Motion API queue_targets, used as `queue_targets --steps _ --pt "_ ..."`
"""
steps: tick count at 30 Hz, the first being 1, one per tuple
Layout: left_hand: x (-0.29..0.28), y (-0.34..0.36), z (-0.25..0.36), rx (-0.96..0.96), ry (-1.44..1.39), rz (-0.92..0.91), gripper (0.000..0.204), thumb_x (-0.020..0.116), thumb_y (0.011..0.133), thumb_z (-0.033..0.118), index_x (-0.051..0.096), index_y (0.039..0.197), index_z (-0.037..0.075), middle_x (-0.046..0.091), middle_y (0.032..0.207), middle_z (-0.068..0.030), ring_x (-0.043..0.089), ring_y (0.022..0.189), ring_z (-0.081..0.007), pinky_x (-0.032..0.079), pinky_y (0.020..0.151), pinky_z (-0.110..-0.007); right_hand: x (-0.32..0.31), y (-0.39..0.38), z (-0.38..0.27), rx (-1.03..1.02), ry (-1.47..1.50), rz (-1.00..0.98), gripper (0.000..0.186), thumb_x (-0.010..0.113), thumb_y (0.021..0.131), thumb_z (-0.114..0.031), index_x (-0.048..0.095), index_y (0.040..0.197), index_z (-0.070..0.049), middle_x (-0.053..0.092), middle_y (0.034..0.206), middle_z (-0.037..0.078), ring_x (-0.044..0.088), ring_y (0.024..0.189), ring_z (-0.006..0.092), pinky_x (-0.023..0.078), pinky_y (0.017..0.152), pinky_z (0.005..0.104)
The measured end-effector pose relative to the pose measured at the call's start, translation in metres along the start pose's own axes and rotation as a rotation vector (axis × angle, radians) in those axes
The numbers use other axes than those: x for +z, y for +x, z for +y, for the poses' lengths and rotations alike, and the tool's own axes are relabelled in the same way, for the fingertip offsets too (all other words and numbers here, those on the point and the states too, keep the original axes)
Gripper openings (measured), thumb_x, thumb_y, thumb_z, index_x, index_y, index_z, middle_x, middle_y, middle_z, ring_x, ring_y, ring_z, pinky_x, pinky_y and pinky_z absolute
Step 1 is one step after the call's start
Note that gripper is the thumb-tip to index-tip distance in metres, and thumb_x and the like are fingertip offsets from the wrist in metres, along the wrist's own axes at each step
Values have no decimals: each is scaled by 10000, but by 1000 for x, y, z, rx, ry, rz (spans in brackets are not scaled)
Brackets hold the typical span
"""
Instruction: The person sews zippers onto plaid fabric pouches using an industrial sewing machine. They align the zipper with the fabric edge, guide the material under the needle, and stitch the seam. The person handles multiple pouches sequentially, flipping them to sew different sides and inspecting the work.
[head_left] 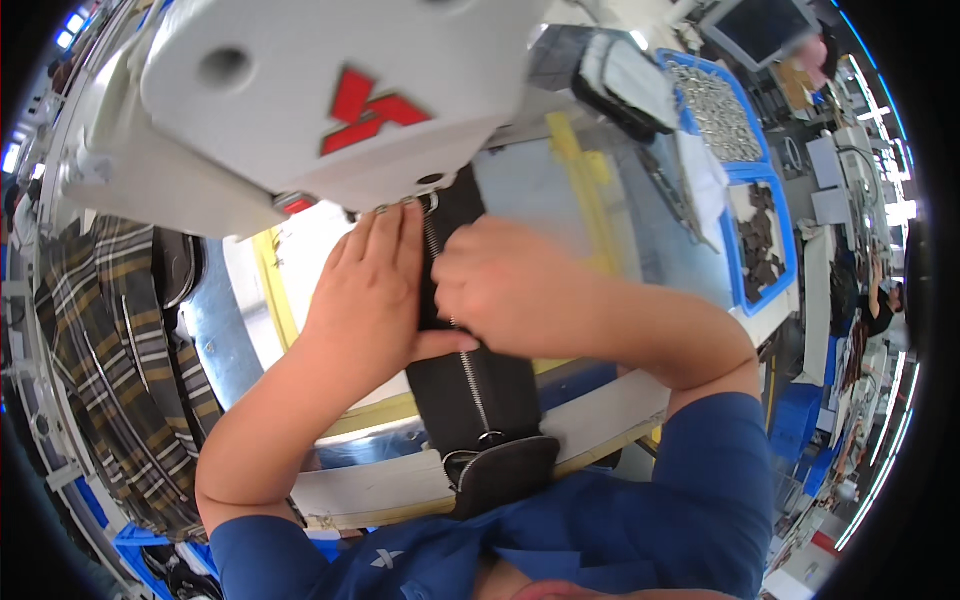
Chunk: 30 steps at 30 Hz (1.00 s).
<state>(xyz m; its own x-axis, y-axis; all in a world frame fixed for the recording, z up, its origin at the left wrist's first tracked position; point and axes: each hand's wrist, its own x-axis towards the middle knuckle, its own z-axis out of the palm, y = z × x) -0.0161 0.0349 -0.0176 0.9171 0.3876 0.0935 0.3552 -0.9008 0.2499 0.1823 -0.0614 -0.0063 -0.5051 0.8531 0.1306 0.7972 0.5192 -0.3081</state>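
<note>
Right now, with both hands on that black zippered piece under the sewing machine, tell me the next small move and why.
Probably ease the black piece a little further up under the white machine head, guiding it along the zipper. The left hand lies flat beside the zipper and the right hand presses on it; the zipper's top end already sits at the head, while most of its length trails toward the person.

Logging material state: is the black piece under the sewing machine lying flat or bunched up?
Flat. The black piece lies spread on the table, both hands, left and right, pressing it beside the zipper.
</note>
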Motion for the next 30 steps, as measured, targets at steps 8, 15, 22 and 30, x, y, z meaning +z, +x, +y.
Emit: queue_targets --steps 8,15,22,30 --pt "-36 -17 17 -90 18 -234 1140 884 727 593 467 1589 -26 473 1606 -275 472 1485 -438 389 1238 -494 -60 -30 73 516 -108 340 192 772 861 -132 796 1036 -57 751 1086 162 702 1094 377 562 960 471" --pt "-5 -15 2 -129 -224 207 615 875 867 369 710 1317 -16 723 1256 -197 686 1149 -397 541 1032 -474 -91 -99 185 1067 -442 12 140 720 864 -74 774 986 -35 745 1042 234 717 1041 428 561 929 508" --pt "1 -14 -12 -173 -367 308 369 838 919 273 776 1129 -24 742 1014 -168 711 861 -328 589 779 -416 -109 -79 119 860 -592 425 122 701 932 -113 674 980 -4 699 942 231 689 957 444 524 826 514" --pt "-1 -15 -11 -254 -490 361 398 835 936 277 746 1176 -28 729 981 -170 720 831 -321 591 751 -404 -90 -39 -30 396 36 -96 256 753 918 -252 697 1079 -61 689 1013 123 699 934 364 558 774 473"
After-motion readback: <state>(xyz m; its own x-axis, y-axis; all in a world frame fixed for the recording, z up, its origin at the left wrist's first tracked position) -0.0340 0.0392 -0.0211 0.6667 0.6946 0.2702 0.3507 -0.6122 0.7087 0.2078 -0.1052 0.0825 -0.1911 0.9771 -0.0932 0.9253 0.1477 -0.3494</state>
